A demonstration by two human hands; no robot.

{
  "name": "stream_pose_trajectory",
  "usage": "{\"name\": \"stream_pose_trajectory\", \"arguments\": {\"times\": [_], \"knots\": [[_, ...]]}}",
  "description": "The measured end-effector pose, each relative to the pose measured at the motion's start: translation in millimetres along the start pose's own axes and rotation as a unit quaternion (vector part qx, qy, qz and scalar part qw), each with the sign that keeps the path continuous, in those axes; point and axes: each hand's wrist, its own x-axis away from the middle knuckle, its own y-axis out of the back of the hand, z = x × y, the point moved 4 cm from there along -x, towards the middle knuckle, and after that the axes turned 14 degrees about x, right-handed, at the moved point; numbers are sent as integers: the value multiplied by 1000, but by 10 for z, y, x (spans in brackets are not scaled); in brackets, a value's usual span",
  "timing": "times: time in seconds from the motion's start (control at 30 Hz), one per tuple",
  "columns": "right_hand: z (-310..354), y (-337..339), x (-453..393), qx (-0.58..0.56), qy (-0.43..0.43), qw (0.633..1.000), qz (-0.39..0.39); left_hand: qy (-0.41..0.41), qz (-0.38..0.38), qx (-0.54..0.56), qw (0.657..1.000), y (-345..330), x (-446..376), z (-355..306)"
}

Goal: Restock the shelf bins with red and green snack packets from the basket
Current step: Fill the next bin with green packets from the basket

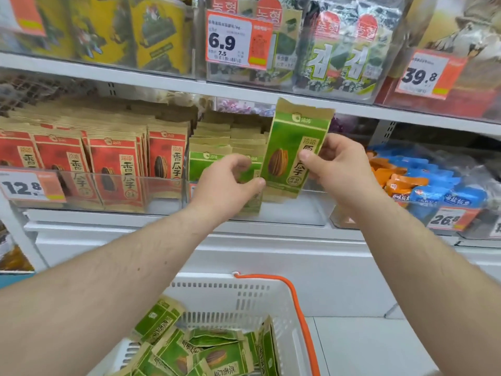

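Observation:
My right hand (336, 164) pinches an upright green snack packet (290, 147) by its right edge, just in front of the clear bin (306, 210) of green packets (214, 156). My left hand (227, 183) curls around the front green packets standing in that bin, thumb by the held packet's left edge. To the left, red packets (113, 161) fill a clear bin (162, 194). Below, a white basket (244, 291) with an orange handle holds several loose green packets (203, 351).
The shelf above carries seaweed packs (333, 50) and price tags (238, 39). Blue and orange sweets (423, 183) fill the bin on the right. A white shelf base (271, 256) stands behind the basket, with pale floor tiles (366, 348) at the lower right.

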Motion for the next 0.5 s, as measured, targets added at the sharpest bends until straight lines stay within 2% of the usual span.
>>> {"name": "stream_pose_trajectory", "arguments": {"times": [0.03, 0.1, 0.17, 0.33, 0.5], "knots": [[-17, 81, -62, 14, 12, 999, -29, -45, -18, -76, 996, 5, -30, -30], [-76, 190, -159, 43, 34, 996, -72, -128, -62, -212, 967, 16, -73, -62], [-163, 224, -233, 77, 43, 992, -86, -160, -79, -312, 933, -19, -119, -23], [-452, 94, -486, 139, 8, 989, -53, -107, -19, -434, 894, -141, -244, 172], [-706, -196, -759, 221, -28, 975, -7, -98, -15, -490, 866, -189, -264, 288]]}}
